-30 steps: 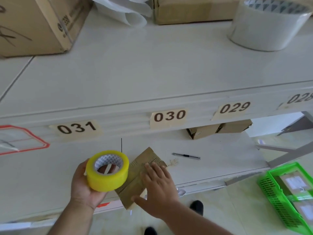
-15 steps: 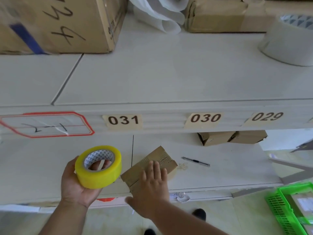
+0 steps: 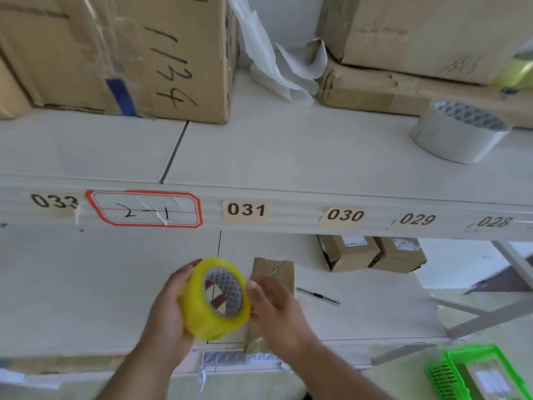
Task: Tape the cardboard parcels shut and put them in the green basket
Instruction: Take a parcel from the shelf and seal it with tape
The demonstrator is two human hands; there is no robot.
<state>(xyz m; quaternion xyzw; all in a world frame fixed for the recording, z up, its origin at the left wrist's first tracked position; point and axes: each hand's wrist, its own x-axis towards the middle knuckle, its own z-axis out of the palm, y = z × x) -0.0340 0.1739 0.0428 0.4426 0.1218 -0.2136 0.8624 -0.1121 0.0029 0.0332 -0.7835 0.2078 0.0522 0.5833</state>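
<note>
Find the tape end before you touch the parcel.

Head view: your left hand [image 3: 170, 310] grips the tape roll [image 3: 215, 298] round its outer band, while your right hand [image 3: 274, 307] lies with relaxed fingers at the roll's 3 o'clock edge, holding nothing. The parcel [image 3: 274, 269] lies on the shelf [image 3: 86, 284] just behind, at 1 o'clock from the roll; the basket [image 3: 450, 370] sits at 4 o'clock. Turn the roll slowly and feel for the seam with a fingernail. Half a second ago your right hand pressed flat on the parcel; now it has lifted to the roll.

Tape roll [image 3: 215, 298] left of parcel [image 3: 273, 272] — shelf [image 3: 86, 284]
</note>
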